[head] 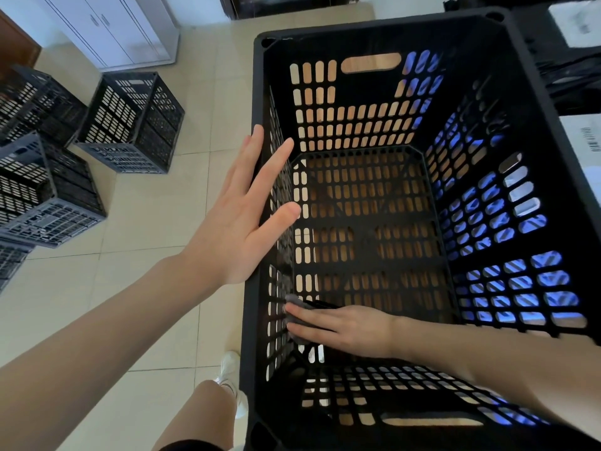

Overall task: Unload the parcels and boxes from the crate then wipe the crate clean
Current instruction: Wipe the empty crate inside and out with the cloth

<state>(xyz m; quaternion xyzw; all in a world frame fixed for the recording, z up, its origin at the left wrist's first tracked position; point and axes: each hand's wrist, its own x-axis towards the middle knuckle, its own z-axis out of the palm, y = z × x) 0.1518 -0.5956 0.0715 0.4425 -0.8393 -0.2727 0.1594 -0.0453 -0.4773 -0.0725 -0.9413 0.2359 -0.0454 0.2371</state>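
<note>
Nearest me: a bare knee and a white shoe on pale floor tiles, right beside the crate's near left corner. The black slotted crate stands raised on a wooden surface that shows through its slots, with nothing left in it; unloading looks done and wiping is under way. The right forearm reaches over the near rim. The right hand is low inside with its fingers straight and together, pressing a small grey cloth flat against the inner left wall near the bottom corner. The left hand is at the top of that same wall from outside, palm open and fingers spread; whether it touches the rim or hovers just off it I cannot tell. Handling, by my judgement: the crate is rigid moulded plastic, light for its bulk now it is empty, so it is apt to skate or tip under a sideways push and wants bracing at the rim. The cleanest grips are the near handle slot and the far handle slot. The cloth is soft and limp and may snag on slot edges. Beyond the crate: white labelled parcels just to the right, other crates on the floor to the left, and a white cabinet behind them.
</note>
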